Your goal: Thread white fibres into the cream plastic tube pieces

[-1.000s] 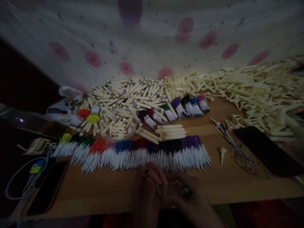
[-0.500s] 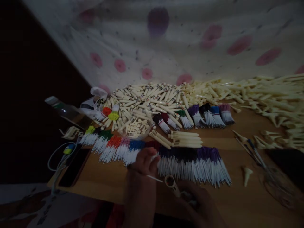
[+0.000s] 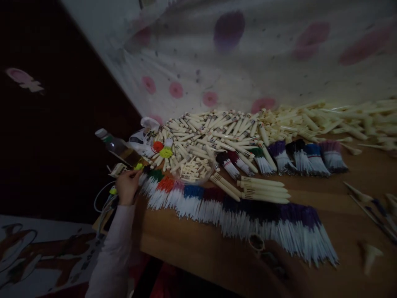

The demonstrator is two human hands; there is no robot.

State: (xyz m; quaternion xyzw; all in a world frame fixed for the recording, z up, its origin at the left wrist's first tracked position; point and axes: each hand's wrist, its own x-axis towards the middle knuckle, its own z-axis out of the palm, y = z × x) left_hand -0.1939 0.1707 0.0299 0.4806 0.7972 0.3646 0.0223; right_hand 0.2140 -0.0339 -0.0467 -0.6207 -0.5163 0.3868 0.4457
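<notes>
At the left end of the row, my left hand (image 3: 127,188) pinches by the yellow and black-tipped pen refills (image 3: 146,169); what is between its fingertips is too dark to make out. Low in the view, my dark right hand (image 3: 283,269) is closed around a cream pen barrel (image 3: 257,241), its round open end facing up. The rest of that barrel is mostly hidden by the hand. Between my hands runs a row of white refills (image 3: 189,207), grouped by tip colour: green, orange, pink, blue, dark red, black and purple.
Behind the row lie cream pen barrels (image 3: 263,190), a clear bowl of small cream parts (image 3: 194,169) and bundled refills (image 3: 281,159). A heap of barrels (image 3: 214,128) backs onto the curtain. A bottle (image 3: 119,149) tilts at left; cone-shaped parts (image 3: 370,256) lie at right.
My left hand has moved from the middle, where it held a thin white refill near the barrel, to the row's far left end. The view has swung left; my right hand still holds the barrel.
</notes>
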